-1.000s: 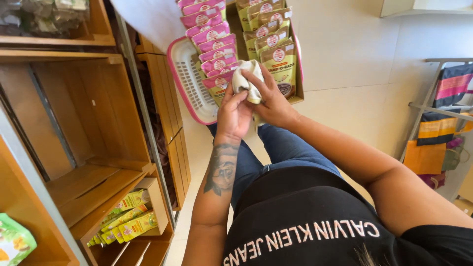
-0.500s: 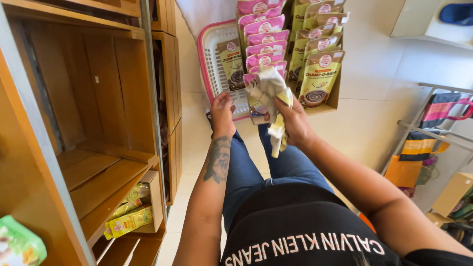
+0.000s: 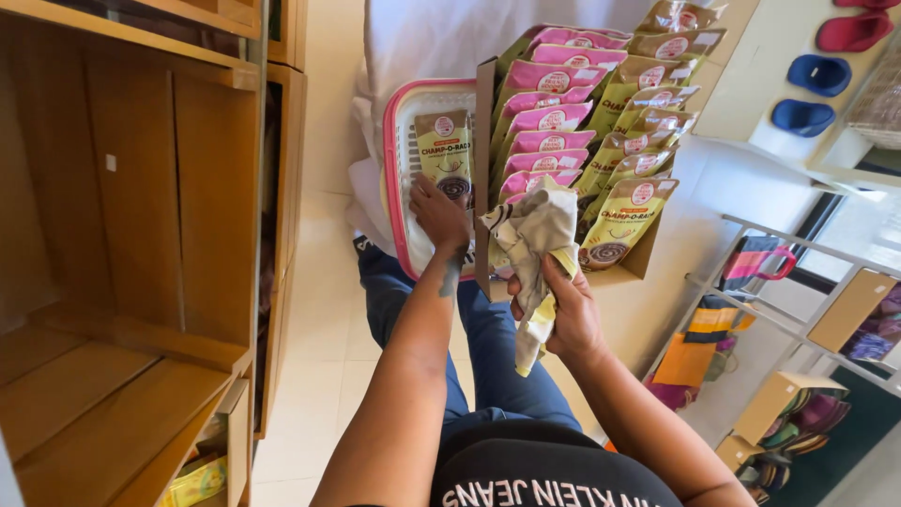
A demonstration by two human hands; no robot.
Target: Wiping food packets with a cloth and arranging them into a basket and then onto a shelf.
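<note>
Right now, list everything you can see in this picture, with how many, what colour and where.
Cardboard box: one, brown, centre, full of pouches.
Pink pouches: a row of several, left half of the box.
Olive-yellow pouches: a row of several, right half of the box.
Basket: one, pink and white, left of the box, one yellow pouch inside.
Cloth: one, beige and yellow, in front of the box.
Wooden shelves: light brown, left side.
Slippers: blue and red, upper right shelf.
Left hand: on the pouch in the basket.
Right hand: fingers closed around the cloth.
</note>
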